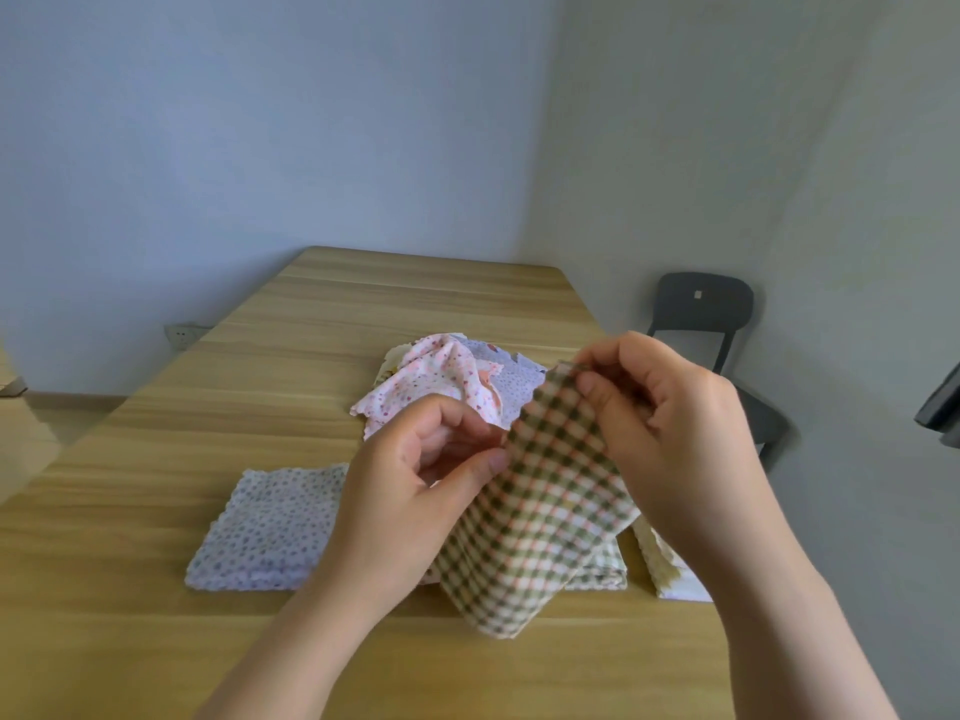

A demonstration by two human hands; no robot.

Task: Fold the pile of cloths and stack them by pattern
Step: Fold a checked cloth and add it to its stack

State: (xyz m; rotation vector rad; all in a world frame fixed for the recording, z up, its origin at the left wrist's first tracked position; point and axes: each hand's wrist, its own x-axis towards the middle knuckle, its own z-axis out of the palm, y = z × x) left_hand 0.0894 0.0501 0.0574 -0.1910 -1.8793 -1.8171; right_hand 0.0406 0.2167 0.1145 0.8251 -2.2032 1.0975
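Both hands are up on the check cloth (540,511): our left hand (410,491) pinches its left edge between thumb and fingers, and our right hand (670,439) pinches the top corner the same way, fingers curled. So the cloth hangs lifted off the table (363,314) with its bottom drooping toward us. We reckon it's held at two points like that to line the edges up for a fold. The unfolded pile (447,387) sits at 12 o'clock from the hands, pink floral on top, out of the way at the back. A folded lilac stack (270,527) lies at 9 o'clock and a cream piece (660,563) peeks out at 4 o'clock, partly hidden, so sorting by pattern looks underway. No brands or writing we can read; the chair (704,309) at 2 o'clock has a small tag (697,294), too tiny to make out.
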